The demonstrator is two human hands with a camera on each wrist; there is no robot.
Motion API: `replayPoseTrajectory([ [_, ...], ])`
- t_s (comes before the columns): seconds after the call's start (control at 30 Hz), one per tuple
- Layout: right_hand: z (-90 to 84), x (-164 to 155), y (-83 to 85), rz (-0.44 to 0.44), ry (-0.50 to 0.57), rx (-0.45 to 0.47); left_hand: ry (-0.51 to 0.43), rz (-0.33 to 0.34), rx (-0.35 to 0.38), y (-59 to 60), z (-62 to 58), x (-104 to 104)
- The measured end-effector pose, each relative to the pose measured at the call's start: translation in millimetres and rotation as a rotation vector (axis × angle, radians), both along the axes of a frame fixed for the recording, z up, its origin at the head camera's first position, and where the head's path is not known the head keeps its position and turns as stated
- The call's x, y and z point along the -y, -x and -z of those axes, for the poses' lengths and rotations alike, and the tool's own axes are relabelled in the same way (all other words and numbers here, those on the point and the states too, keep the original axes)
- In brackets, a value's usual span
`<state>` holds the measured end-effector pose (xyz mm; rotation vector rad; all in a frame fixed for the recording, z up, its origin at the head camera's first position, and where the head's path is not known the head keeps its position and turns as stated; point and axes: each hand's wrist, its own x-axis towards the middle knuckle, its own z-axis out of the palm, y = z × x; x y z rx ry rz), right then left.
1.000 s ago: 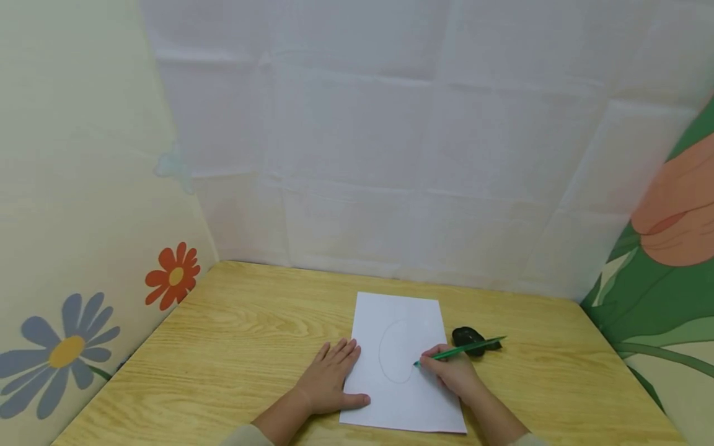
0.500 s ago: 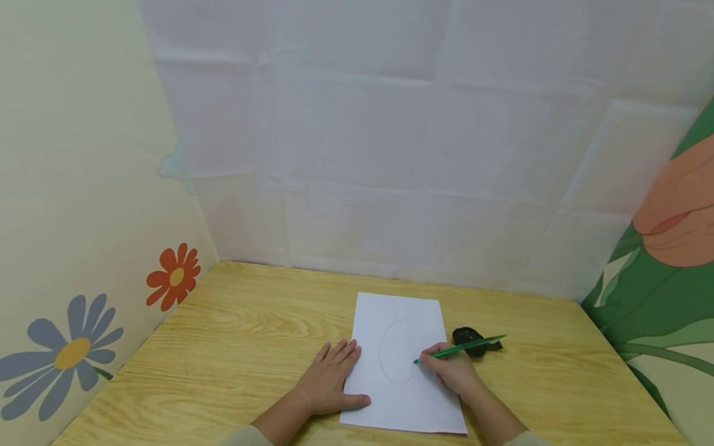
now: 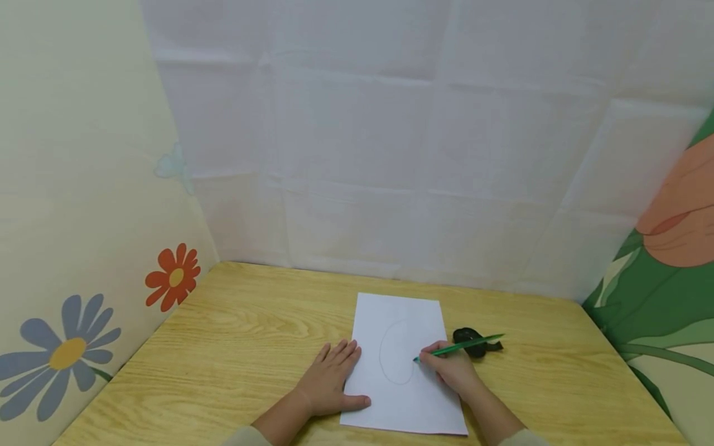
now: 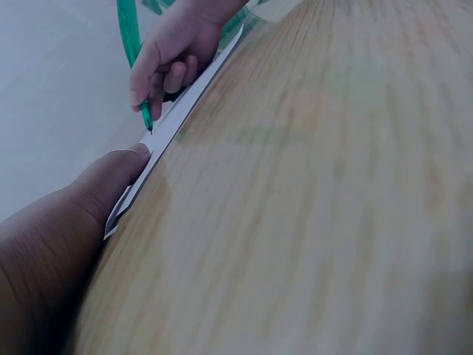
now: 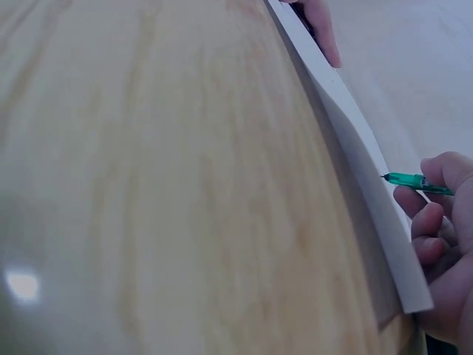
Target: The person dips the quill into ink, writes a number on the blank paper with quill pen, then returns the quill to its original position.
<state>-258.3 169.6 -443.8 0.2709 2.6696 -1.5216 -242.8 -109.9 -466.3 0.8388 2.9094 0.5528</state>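
We pin the paper (image 3: 404, 365) flat w/ left hand (image 3: 329, 381), fingers straight, so right hand's (image 3: 453, 371) grip on the pen (image 3: 460, 348) draws steady.

1. The black object (image 3: 474, 341) on the table (image 3: 234, 347) is partly covered by the green pen (image 3: 460, 347); its kind cannot be told.
2. Both forearms are cut off by the near edge.
3. The oval outline (image 3: 397, 352) on the paper (image 3: 404, 396) is faint.
4. The wrist views are blurred.
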Motion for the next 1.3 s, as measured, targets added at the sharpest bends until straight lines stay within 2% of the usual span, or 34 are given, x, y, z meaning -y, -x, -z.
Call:
replayPoseTrajectory([
  [0.53,2.4,2.7,5.8,0.015,-0.007,-0.009,-0.007,0.010,-0.007,5.2,7.0,-0.4],
  [1.3,0.1,6.6,7.4,0.023,0.011,-0.016,-0.002,0.002,0.029,1.0,-1.6,0.6],
])
